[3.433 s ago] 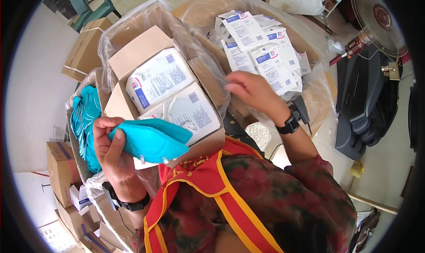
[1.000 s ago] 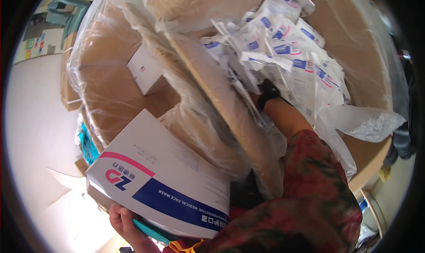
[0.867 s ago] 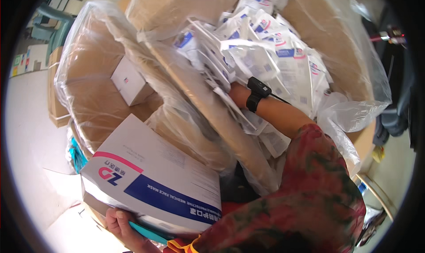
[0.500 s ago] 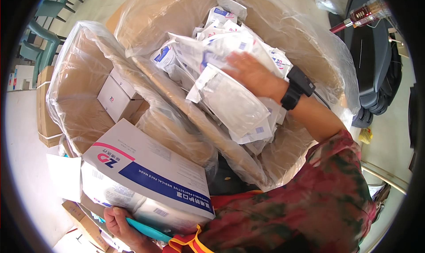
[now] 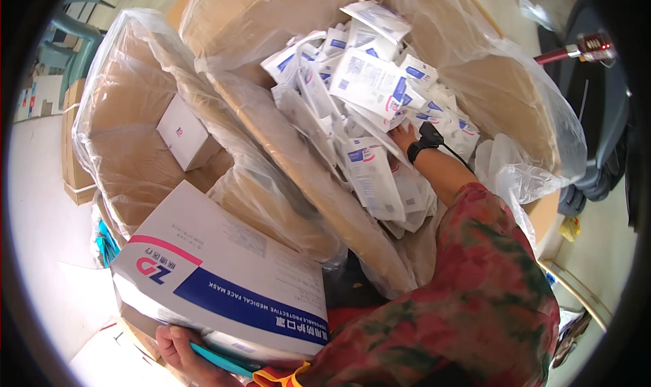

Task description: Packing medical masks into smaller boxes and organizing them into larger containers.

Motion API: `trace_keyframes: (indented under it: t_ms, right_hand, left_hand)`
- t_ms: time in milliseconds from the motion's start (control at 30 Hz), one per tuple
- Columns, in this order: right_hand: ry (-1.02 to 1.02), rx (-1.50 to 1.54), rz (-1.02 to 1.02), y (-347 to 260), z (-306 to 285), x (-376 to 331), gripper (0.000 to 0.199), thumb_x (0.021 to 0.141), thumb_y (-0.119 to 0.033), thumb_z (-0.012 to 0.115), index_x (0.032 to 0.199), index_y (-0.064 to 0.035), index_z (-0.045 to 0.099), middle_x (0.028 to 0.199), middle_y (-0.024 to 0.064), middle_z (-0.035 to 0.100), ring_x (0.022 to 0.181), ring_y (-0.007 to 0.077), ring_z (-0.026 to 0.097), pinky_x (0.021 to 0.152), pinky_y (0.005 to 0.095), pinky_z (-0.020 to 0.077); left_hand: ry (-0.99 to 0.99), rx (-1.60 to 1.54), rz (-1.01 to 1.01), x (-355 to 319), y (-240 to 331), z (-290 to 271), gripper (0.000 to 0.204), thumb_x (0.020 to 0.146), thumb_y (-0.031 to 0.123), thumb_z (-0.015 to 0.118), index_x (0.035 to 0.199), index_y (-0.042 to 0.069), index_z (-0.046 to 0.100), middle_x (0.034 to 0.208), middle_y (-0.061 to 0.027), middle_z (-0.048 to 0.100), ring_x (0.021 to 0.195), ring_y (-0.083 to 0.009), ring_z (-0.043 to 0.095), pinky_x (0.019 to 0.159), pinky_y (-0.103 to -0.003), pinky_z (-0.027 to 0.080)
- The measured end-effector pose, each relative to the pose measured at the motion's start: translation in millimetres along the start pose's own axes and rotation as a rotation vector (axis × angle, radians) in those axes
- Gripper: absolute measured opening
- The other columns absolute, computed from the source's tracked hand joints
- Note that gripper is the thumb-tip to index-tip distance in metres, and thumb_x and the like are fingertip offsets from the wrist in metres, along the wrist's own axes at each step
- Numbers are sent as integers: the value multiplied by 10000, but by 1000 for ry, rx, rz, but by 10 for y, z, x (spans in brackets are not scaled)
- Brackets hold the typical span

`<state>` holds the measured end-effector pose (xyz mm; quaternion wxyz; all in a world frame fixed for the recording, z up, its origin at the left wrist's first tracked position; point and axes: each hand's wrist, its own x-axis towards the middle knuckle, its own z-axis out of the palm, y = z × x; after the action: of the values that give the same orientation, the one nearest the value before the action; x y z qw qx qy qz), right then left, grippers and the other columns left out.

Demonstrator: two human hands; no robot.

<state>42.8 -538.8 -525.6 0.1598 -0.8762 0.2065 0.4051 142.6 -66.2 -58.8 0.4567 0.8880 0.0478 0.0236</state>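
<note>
In the plastic-lined carton [image 5: 515, 102], right hand [image 5: 405, 137] buried among sealed packets [image 5: 369, 82], grip hidden. Left hand [image 5: 178, 346], nearer the body, clamped under white box [image 5: 224, 278], long axis left-right.

1. The white box [image 5: 224, 278] is smooth coated card, faintly glossy, with pink and blue print.
2. The sealed packets [image 5: 369, 92] are thin, shiny plastic film that crinkles and catches the light.
3. The two big cartons [image 5: 224, 21] are matt brown corrugated cardboard, each lined with a clear, wrinkled, glossy plastic liner [image 5: 515, 82].
4. The wristband [image 5: 424, 143] looks like matt black rubber.
5. The sleeve [image 5: 475, 292] is soft, matt, printed cloth.
6. The small white box [image 5: 186, 133] is smooth card.
</note>
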Motion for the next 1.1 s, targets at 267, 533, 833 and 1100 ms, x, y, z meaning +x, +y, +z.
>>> trace_keyframes:
  t_ms: [267, 533, 833, 1100]
  right_hand:
    - [-35, 19, 64, -314, -540, 91, 605, 949, -519, 308, 1506, -294, 249, 1596, -25, 153, 1473, 292, 82, 1152, 569, 81]
    - [153, -40, 29, -225, -171, 59, 533, 916, -313, 428, 1433, -187, 410, 1563, 168, 187, 1435, 445, 74, 1182, 473, 170]
    - [145, 198, -152, 38, -1166, -1401, 1127, 535, -393, 870, 1476, -133, 308, 1517, 230, 264, 1412, 375, 252, 1116, 510, 269]
    - [362, -439, 239, 942, -2502, -3034, 737, 780, -295, 718, 1425, -116, 409, 1342, 215, 516, 1128, 350, 579, 956, 431, 429]
  left_hand:
    - [37, -79, -139, -26, 184, 88, 209, 947, 235, 578, 840, 73, 500, 769, -52, 644, 710, -97, 629, 666, -227, 540]
    - [-119, -212, -20, -21, 49, 48, 295, 963, 203, 562, 723, 118, 413, 597, 61, 378, 554, -28, 329, 506, -194, 230]
    - [-183, -232, 28, 59, 50, -38, 252, 962, 127, 548, 730, 114, 453, 646, 59, 406, 571, -30, 338, 505, -190, 249]
    - [-284, -438, 139, -30, 7, -263, 279, 955, 198, 608, 727, 89, 489, 649, 55, 449, 584, -29, 359, 524, -197, 270]
